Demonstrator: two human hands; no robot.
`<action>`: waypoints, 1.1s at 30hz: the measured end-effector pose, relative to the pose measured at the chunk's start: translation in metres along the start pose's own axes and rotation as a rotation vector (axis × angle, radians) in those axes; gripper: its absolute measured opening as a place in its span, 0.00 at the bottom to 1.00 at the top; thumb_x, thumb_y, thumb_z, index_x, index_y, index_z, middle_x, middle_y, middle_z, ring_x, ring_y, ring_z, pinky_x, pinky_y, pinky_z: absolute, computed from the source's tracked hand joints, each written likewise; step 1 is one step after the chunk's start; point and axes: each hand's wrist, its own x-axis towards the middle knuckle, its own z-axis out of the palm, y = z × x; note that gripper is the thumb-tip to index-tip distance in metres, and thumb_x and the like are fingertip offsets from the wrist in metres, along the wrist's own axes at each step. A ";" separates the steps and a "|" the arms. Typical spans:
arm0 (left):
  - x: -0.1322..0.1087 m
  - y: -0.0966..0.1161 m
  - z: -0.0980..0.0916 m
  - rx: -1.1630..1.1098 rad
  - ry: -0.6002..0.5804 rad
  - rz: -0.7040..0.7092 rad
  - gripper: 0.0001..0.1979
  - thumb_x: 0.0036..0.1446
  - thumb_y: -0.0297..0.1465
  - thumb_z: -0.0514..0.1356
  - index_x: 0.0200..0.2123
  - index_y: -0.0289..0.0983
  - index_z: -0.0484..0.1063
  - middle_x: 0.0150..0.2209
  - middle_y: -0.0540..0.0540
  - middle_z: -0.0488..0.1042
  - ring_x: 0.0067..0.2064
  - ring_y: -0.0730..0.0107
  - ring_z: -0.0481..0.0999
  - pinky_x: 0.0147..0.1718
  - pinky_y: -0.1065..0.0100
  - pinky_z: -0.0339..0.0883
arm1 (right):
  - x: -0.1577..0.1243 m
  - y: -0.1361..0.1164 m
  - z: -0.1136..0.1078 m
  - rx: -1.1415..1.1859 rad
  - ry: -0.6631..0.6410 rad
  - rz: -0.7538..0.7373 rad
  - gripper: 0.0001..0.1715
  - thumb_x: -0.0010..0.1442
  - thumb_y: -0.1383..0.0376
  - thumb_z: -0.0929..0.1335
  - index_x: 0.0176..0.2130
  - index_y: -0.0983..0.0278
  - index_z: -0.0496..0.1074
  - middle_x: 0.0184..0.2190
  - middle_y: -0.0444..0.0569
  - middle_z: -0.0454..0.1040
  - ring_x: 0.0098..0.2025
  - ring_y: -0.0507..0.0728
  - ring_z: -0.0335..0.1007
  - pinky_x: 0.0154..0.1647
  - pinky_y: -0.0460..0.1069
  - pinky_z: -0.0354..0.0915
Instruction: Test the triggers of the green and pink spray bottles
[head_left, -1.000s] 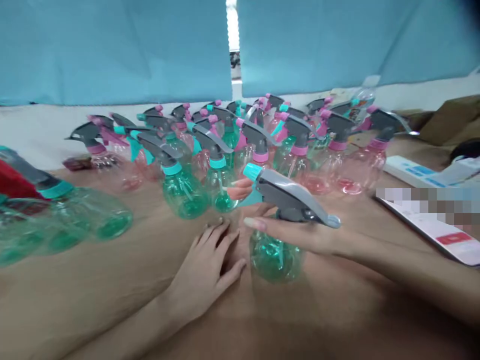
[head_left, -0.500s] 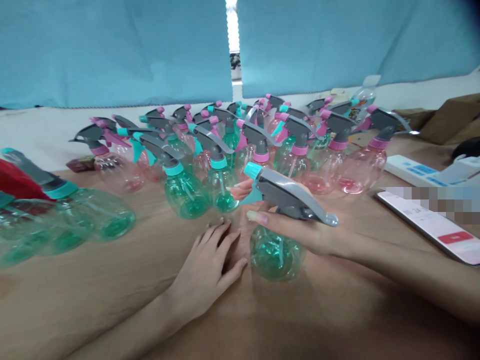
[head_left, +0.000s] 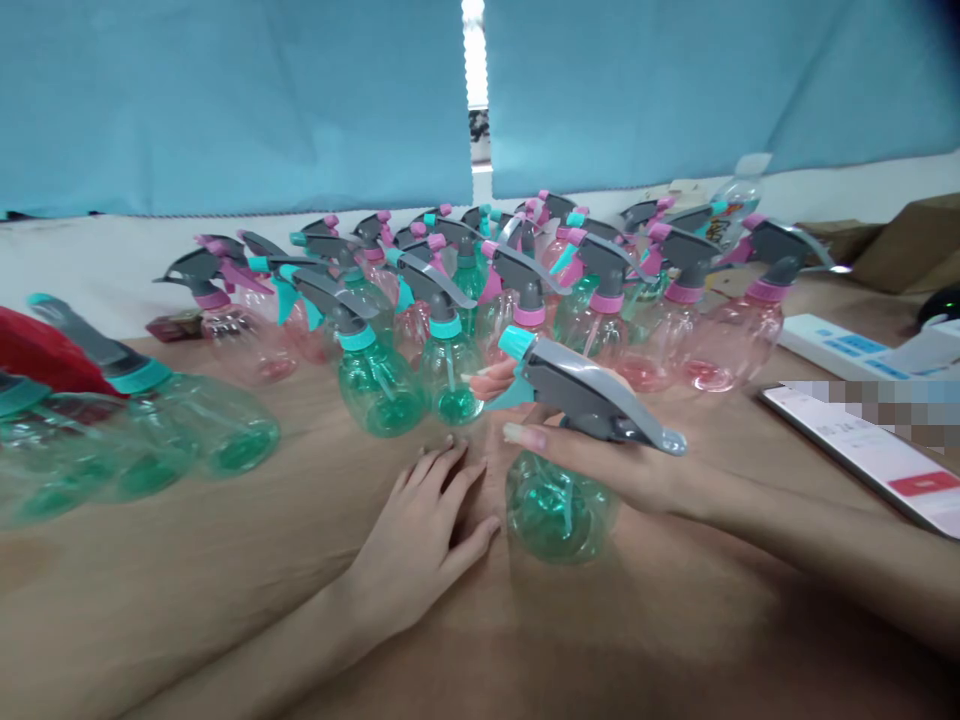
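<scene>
A green spray bottle (head_left: 561, 510) with a grey and turquoise trigger head stands upright on the table in front of me. My right hand (head_left: 592, 460) is closed around its neck, thumb on the near side and fingertips showing behind the trigger. The collar is hidden by that hand. My left hand (head_left: 420, 520) lies palm down on the table just left of the bottle, fingers apart and holding nothing. Beyond it stand two green spray bottles (head_left: 382, 390) with turquoise collars, the closest to its fingertips.
Rows of pink spray bottles (head_left: 735, 340) and green ones fill the back of the table (head_left: 315, 540). Several green bottles (head_left: 225, 425) stand at the left by a red item (head_left: 52, 350). At right lie a phone (head_left: 862, 460), a white power strip (head_left: 847, 345) and a cardboard box (head_left: 911, 240).
The whole view has shifted slightly, so everything appears a little further right. Both hands and the held spray bottle keep the same pose.
</scene>
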 end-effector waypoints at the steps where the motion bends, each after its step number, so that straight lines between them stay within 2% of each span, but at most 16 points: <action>1: 0.000 0.000 0.000 0.003 -0.004 0.001 0.23 0.64 0.39 0.55 0.58 0.33 0.62 0.62 0.35 0.60 0.61 0.48 0.59 0.56 0.48 0.57 | 0.000 0.000 0.000 -0.011 -0.011 0.015 0.09 0.54 0.67 0.68 0.38 0.63 0.69 0.34 0.46 0.76 0.31 0.54 0.75 0.32 0.49 0.70; 3: -0.001 0.000 -0.001 0.010 -0.008 0.001 0.23 0.64 0.39 0.55 0.58 0.33 0.62 0.62 0.34 0.60 0.61 0.48 0.59 0.56 0.47 0.56 | -0.001 -0.001 0.000 -0.046 -0.038 0.033 0.04 0.56 0.65 0.67 0.35 0.63 0.70 0.29 0.45 0.77 0.30 0.56 0.75 0.30 0.50 0.70; 7: -0.001 -0.001 0.000 0.012 -0.002 0.001 0.23 0.64 0.39 0.55 0.59 0.33 0.61 0.62 0.34 0.60 0.61 0.48 0.59 0.56 0.47 0.57 | -0.002 0.001 0.000 -0.048 -0.056 0.010 0.05 0.57 0.66 0.66 0.31 0.61 0.73 0.30 0.45 0.78 0.30 0.55 0.76 0.30 0.51 0.70; 14: -0.001 -0.001 0.001 -0.009 0.033 0.007 0.23 0.64 0.39 0.55 0.59 0.36 0.61 0.61 0.36 0.62 0.60 0.48 0.60 0.55 0.46 0.58 | -0.004 0.014 0.000 0.034 -0.061 -0.006 0.04 0.60 0.63 0.68 0.36 0.60 0.73 0.32 0.43 0.78 0.36 0.54 0.75 0.39 0.52 0.72; 18: -0.001 0.000 0.001 -0.014 0.024 0.005 0.23 0.64 0.39 0.55 0.59 0.36 0.61 0.61 0.35 0.62 0.60 0.47 0.61 0.55 0.46 0.58 | -0.002 0.010 0.002 0.169 -0.107 0.011 0.16 0.58 0.67 0.67 0.47 0.58 0.70 0.41 0.45 0.77 0.41 0.55 0.74 0.45 0.54 0.72; 21: -0.001 0.000 -0.001 -0.027 0.022 0.006 0.23 0.64 0.39 0.55 0.59 0.37 0.60 0.61 0.36 0.61 0.60 0.47 0.61 0.55 0.46 0.58 | 0.001 0.004 0.003 0.249 -0.125 0.008 0.21 0.57 0.70 0.67 0.50 0.57 0.68 0.44 0.46 0.75 0.45 0.55 0.73 0.46 0.53 0.72; 25: -0.001 0.001 -0.002 -0.019 0.008 -0.010 0.23 0.64 0.38 0.55 0.60 0.36 0.61 0.62 0.36 0.61 0.61 0.47 0.59 0.56 0.47 0.57 | 0.003 0.003 0.000 0.206 -0.087 0.019 0.16 0.56 0.69 0.67 0.45 0.58 0.70 0.43 0.46 0.75 0.48 0.56 0.71 0.47 0.52 0.71; 28: -0.001 0.001 -0.002 -0.019 0.010 -0.018 0.24 0.64 0.39 0.55 0.60 0.37 0.61 0.61 0.37 0.61 0.61 0.48 0.59 0.56 0.47 0.57 | 0.000 0.007 -0.003 0.129 -0.085 0.046 0.06 0.58 0.64 0.68 0.38 0.59 0.71 0.38 0.45 0.75 0.44 0.55 0.72 0.44 0.51 0.70; 29: -0.001 0.001 -0.002 -0.019 0.008 -0.018 0.24 0.64 0.39 0.55 0.60 0.37 0.61 0.61 0.37 0.61 0.61 0.48 0.59 0.56 0.48 0.57 | -0.001 0.009 -0.004 0.087 -0.092 0.057 0.05 0.59 0.61 0.68 0.36 0.59 0.71 0.36 0.44 0.75 0.41 0.55 0.73 0.41 0.51 0.70; 33: -0.002 0.001 0.000 -0.011 0.010 -0.019 0.24 0.64 0.39 0.56 0.59 0.36 0.61 0.61 0.36 0.61 0.61 0.48 0.59 0.56 0.47 0.57 | -0.005 0.010 -0.007 -0.085 -0.066 0.056 0.14 0.61 0.54 0.66 0.30 0.60 0.70 0.28 0.43 0.71 0.31 0.53 0.69 0.33 0.49 0.68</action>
